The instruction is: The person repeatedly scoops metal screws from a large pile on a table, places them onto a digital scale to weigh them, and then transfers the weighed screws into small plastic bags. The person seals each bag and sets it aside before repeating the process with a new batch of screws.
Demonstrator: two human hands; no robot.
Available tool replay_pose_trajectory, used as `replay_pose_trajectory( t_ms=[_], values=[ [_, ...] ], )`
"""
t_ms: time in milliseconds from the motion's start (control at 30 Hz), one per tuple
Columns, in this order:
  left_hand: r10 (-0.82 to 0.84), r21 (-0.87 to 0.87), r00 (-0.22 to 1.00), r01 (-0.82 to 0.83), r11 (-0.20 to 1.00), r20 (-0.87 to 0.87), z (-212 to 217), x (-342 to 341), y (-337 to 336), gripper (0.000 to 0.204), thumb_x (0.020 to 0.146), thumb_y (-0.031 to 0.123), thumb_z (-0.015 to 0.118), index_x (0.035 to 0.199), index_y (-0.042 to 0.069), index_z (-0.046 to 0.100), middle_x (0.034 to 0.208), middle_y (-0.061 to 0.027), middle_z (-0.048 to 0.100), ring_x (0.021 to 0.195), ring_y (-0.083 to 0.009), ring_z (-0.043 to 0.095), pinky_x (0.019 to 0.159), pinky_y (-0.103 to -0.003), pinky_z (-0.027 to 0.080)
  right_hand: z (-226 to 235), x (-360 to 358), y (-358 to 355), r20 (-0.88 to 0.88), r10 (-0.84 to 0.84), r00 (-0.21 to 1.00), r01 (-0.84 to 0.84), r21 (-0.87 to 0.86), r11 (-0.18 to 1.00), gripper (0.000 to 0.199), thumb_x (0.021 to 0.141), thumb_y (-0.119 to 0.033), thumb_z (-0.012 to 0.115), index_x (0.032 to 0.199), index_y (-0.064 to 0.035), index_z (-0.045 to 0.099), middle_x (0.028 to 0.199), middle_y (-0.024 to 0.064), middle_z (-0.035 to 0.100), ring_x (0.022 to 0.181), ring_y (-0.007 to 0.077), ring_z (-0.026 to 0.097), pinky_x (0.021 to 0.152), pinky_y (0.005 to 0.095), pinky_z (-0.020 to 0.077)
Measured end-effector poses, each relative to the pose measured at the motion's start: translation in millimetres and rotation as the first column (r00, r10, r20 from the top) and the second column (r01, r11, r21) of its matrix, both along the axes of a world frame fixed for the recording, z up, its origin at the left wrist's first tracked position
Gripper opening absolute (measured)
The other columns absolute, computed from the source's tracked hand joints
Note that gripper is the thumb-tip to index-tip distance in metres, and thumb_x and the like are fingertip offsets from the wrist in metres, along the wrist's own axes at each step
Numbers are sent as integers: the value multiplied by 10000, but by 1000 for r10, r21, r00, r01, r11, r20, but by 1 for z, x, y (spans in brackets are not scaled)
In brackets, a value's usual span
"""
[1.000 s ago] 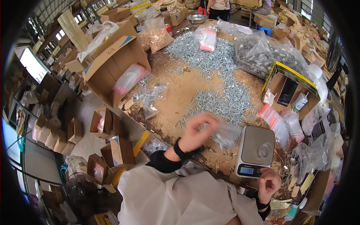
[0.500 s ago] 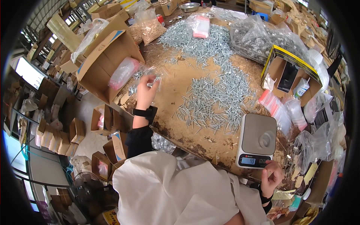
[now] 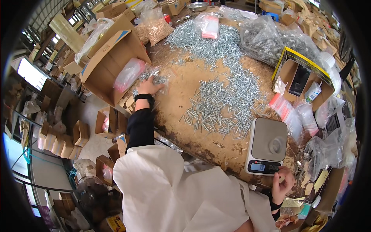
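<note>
My left hand point(image 3: 150, 87) lies palm down at the far left of the table, fingers spread over small clear bags of screws point(image 3: 159, 79). Beside it stands a tipped cardboard box point(image 3: 101, 73) with a pink-and-clear plastic bag point(image 3: 130, 74) in its mouth. My right hand point(image 3: 283, 182) rests at the near right corner of a digital scale point(image 3: 269, 140), fingers curled in toward the thumb; whether anything is between them is hidden. On the scale's pan sits a small clear round dish point(image 3: 276, 145). Loose silvery screws point(image 3: 224, 104) spread over the middle of the table.
Red-edged zip bags point(image 3: 285, 112) lie right of the scale. Beyond them an open yellow-and-black box point(image 3: 300, 77) holds a phone point(image 3: 299, 80). A large bag of dark parts point(image 3: 262, 38) and a bag of tan dowel-like pieces point(image 3: 157, 29) stand at the back.
My left hand has come down from above onto the bags, its fingers now spread out over them. My right hand stays beside the scale, its fingers still curled.
</note>
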State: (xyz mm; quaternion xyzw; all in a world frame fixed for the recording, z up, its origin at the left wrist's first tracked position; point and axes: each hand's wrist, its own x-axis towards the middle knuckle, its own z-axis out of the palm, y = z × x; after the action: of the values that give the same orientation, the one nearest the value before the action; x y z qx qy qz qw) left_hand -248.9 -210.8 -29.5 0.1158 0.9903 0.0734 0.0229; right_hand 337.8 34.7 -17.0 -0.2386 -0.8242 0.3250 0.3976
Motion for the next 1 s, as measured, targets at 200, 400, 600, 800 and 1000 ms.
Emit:
replay_pose_trajectory(
  t_ms=[200, 400, 600, 800, 1000],
  values=[
    [-196, -30, 965, 194, 981, -172, -12, 5, -2, 570, 779, 433, 774, 1302, 231, 673, 1501, -198, 449, 1415, -369, 371, 1113, -627, 294, 0, -2, 5, 10, 39, 999, -40, 14, 999, 163, 797, -48, 711, 773, -27, 551, 731, 101, 575, 789, 334, 622, 778, 421, 512],
    [-225, -47, 928, 222, 974, -298, -16, 7, 1, 504, 737, 369, 816, 1209, 224, 714, 1411, -134, 539, 1366, -338, 426, 1097, -622, 311, 3, 3, 9, 20, 27, 999, -28, 35, 999, 150, 802, -39, 706, 784, -23, 558, 736, 104, 580, 802, 341, 631, 776, 421, 508],
    [-44, -154, 942, -8, 988, -333, 0, -8, -1, 367, 720, 351, 832, 1050, 206, 765, 1256, -68, 620, 1276, -289, 491, 1052, -631, 324, 4, 10, 7, 40, -22, 999, 20, 43, 999, 141, 810, -54, 705, 793, -24, 568, 765, 115, 610, 795, 339, 640, 760, 404, 498],
    [-345, -45, 833, 362, 931, -432, 7, 17, 21, 444, 784, 332, 773, 1140, 76, 710, 1260, -149, 628, 1191, -317, 582, 1033, -554, 415, -3, 22, 9, 55, -53, 997, 51, 40, 998, 139, 802, -55, 711, 794, -21, 576, 777, 128, 628, 802, 338, 646, 759, 395, 495],
    [-653, 434, 756, 576, 693, 40, 0, 78, 101, 731, 822, 510, 772, 1303, -10, 593, 1234, -232, 607, 1132, -367, 605, 972, -425, 485, 1, 14, 10, 46, -40, 998, 38, 38, 999, 135, 785, -45, 719, 787, -26, 585, 781, 122, 632, 828, 342, 653, 773, 411, 503]
  ],
)
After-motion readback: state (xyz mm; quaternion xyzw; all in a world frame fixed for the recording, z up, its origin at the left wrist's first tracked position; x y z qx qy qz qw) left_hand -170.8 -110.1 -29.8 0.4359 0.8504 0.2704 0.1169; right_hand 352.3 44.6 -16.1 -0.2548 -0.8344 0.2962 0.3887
